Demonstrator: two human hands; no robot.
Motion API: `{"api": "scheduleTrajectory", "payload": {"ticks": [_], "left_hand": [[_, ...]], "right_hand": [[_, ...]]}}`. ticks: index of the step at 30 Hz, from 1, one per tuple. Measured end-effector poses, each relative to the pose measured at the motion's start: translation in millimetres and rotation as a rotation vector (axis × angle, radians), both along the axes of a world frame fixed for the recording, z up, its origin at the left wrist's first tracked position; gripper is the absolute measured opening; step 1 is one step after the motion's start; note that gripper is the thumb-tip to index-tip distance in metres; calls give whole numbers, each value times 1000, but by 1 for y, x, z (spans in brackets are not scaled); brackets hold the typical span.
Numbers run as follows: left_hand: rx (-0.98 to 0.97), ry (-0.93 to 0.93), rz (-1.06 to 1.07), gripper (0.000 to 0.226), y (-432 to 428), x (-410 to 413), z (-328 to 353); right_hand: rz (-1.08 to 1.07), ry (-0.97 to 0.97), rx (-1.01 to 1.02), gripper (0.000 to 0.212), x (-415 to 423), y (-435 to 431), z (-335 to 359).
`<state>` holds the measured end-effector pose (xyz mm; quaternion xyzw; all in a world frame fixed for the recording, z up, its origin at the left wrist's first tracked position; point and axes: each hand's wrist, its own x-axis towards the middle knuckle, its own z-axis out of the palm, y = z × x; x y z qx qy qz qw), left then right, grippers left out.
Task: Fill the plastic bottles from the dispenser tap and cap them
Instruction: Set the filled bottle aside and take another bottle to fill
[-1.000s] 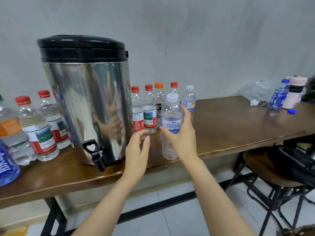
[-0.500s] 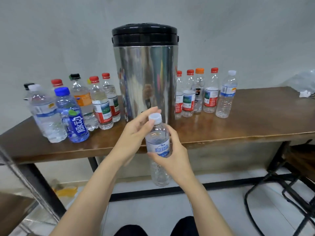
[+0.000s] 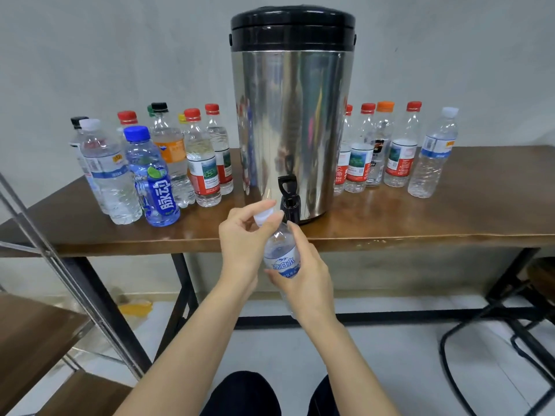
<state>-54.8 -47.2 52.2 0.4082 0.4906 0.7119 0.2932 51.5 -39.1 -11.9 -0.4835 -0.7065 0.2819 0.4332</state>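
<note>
Since half a second ago our left hand (image 3: 240, 244) has closed on the small white cap (image 3: 263, 212); back then its fingers were only reaching over it. Now the thumb and first fingers pinch the cap from both sides. Our right hand (image 3: 310, 283) grips the clear plastic bottle with the blue label (image 3: 280, 253), fingers curled round its middle. We hold the bottle in the air, out past the front edge of the brown wooden table (image 3: 420, 219), not standing on it. Its long way runs almost straight up, with the top leaning a little to the left. The black tap (image 3: 289, 195) of the tall shiny steel dispenser with the black lid (image 3: 289, 121) is just beside the cap, up and to the right. We think the cap must twist off first, and the left hand is placed for that. Then the open mouth needs only a short trip right, under the tap.
</note>
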Motion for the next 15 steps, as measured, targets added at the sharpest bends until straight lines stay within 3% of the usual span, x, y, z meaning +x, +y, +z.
{"api": "scheduleTrajectory", "payload": {"ticks": [2,4,6,9,12,15], "left_hand": [[-17,139,7,25,1,-2,-3],[-15,208,-124,22,1,-8,-6],[-32,163,-252,26,-1,-14,-7],[-30,77,-196,20,0,-18,-4],[-45,163,-121,19,6,-21,-6],[-68,172,-294,34,6,-26,-10]], "right_hand": [[13,33,-24,89,-3,3,-6],[24,71,-55,90,-3,5,-10],[24,90,-73,91,-2,7,-13],[40,76,-75,91,-5,7,-15],[65,44,-69,90,-8,7,-16],[55,69,-96,90,-7,10,-17]]}}
